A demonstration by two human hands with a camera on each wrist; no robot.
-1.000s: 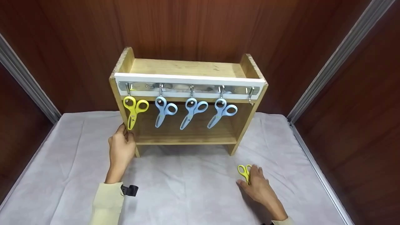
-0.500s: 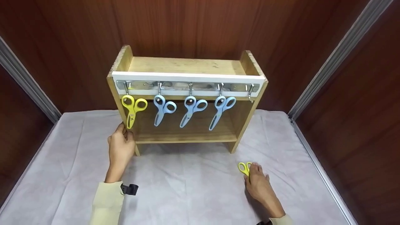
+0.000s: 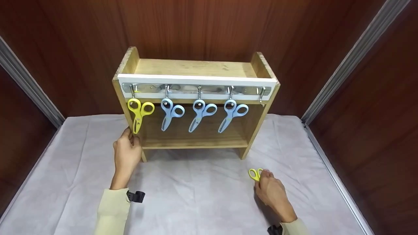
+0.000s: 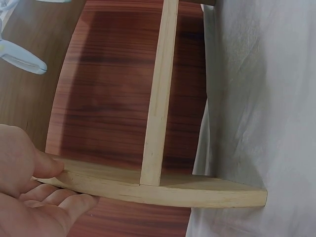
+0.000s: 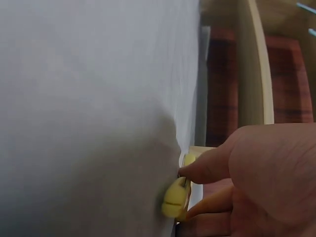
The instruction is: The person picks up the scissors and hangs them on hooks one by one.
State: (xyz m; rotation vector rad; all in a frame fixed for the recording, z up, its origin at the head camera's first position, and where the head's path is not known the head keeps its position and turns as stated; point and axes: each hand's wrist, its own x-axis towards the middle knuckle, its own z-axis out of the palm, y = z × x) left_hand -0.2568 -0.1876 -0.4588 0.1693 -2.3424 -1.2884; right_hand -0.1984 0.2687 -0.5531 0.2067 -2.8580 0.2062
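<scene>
My left hand (image 3: 127, 153) grips the left side panel of a small wooden shelf unit (image 3: 196, 147). In the left wrist view its thumb lies on one face of the panel (image 4: 212, 196) and the other fingers lie behind. On the cloth to the right, my right hand (image 3: 271, 192) pinches a pair of yellow scissors (image 3: 257, 178). Their finger loops stick out past the fingertips; the hand covers the rest. The right wrist view shows thumb and fingers on either side of the yellow scissors (image 5: 173, 200), low over the cloth.
A white rail (image 3: 196, 78) with metal hooks runs across the shelf's front. Yellow scissors (image 3: 137, 119) hang at its left end, followed by three blue pairs, among them the rightmost blue scissors (image 3: 226, 122). The far-right hook (image 3: 262, 96) is bare. Brown panels (image 3: 196, 29) enclose the cloth-covered table.
My right thumb has drawn in toward the fingers, onto the yellow scissors. The rightmost hanging blue scissors have swung slightly. My left hand keeps its place on the panel.
</scene>
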